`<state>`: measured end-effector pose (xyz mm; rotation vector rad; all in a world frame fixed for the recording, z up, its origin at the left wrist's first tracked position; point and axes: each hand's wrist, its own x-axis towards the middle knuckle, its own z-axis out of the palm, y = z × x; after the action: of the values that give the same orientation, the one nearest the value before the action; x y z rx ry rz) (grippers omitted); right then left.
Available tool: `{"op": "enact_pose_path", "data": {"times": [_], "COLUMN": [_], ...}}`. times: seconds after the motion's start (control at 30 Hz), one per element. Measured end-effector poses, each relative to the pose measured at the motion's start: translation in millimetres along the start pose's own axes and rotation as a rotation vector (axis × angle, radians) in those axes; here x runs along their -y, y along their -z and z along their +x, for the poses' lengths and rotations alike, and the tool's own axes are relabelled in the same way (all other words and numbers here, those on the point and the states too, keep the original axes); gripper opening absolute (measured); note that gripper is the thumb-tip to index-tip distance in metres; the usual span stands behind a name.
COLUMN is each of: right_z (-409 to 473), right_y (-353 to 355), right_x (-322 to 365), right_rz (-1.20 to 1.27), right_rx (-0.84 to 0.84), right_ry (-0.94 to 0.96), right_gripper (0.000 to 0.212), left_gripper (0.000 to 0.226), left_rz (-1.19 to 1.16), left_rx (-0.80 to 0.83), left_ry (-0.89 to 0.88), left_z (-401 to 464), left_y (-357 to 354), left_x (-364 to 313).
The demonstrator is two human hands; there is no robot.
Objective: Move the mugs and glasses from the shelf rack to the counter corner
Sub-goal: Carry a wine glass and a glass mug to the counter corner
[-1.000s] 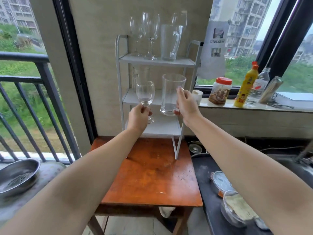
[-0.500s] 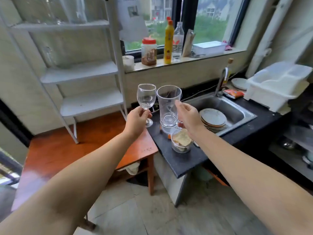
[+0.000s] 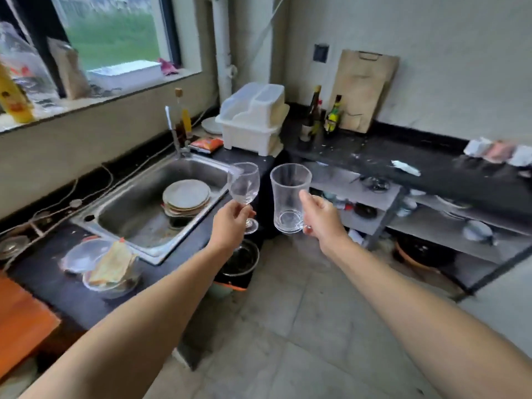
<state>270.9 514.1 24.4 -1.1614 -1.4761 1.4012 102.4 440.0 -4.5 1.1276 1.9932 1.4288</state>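
**Two glasses held over the kitchen floor**

The left hand [image 3: 230, 223] grips a wine glass [image 3: 243, 187] by its stem, fingers closed round it, the bowl upright and the foot showing just beside the fingers. The right hand [image 3: 321, 218] holds a clear mug [image 3: 290, 201], also upright; its fingers are wrapped at the mug's right side, seemingly through the handle, though the hand hides most of that. The two vessels are side by side in the air, apart from each other, above the tiled floor [image 3: 302, 326] and touching no surface.

To the left lies a steel sink [image 3: 138, 217] with a stack of plates [image 3: 186, 197] in it, set into a dark counter [image 3: 431, 165] that turns the corner ahead. In that corner stand a white dish rack [image 3: 253, 119], some bottles [image 3: 322, 116] and a cutting board [image 3: 364, 87] leaning on the wall. Glass bowls [image 3: 100, 266] sit on the near counter left of the sink. Under the right-hand counter are grey shelves [image 3: 431, 226] with blurred items.
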Motion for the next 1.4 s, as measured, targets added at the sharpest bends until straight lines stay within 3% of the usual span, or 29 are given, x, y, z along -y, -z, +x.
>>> {"op": "enact_pose_path", "data": {"times": [0.33,0.8,1.07,1.4], "right_z": [55.6,199.5,294.1,410.2], "right_y": [228.1,434.4,551.9,720.3], "right_x": [-25.7,-52.8,-45.7,-62.1], "right_rz": [-0.112,-0.028,0.012,-0.014], "right_rx": [-0.324,-0.662,-0.815,-0.837], "right_ry": [-0.009,-0.155,-0.167,-0.22], "right_gripper": [0.042,0.043,0.051,0.052], "left_gripper": [0.02,0.02,0.017,0.017], "left_rz": [-0.093,-0.043,-0.035,-0.09], "left_rx": [0.309,0.607,0.705,0.728], "left_ry": [-0.009,-0.162,-0.178,-0.103], "left_z": [37.5,156.9,239.0,291.2], "left_y": [-236.9,-485.2,-640.6,-833.3], "left_x": [-79.4,-167.0,-226.0,-282.9]}}
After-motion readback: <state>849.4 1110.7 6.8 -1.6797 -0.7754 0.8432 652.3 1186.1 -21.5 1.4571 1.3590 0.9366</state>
